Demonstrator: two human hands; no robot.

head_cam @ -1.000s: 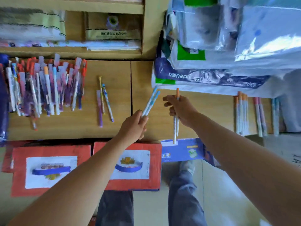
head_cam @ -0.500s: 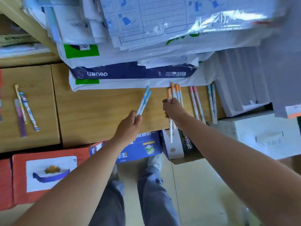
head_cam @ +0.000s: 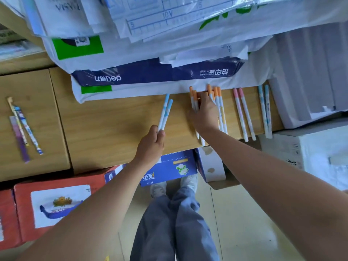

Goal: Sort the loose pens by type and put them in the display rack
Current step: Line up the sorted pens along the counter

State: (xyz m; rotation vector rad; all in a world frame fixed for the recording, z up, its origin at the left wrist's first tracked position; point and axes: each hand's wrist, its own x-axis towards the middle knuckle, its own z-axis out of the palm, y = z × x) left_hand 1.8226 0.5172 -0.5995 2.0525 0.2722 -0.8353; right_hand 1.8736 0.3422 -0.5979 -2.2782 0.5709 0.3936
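blue-capped pens (head_cam: 165, 112) pinched in left hand (head_cam: 150, 146), right hand (head_cam: 204, 113) flat on orange-capped pens (head_cam: 220, 105)

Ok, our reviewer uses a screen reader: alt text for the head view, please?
A person's right hand rests on orange-capped pens on a wooden counter while the left hand grips two blue-capped pens. A pink-capped pair and a blue-capped pair lie further right.
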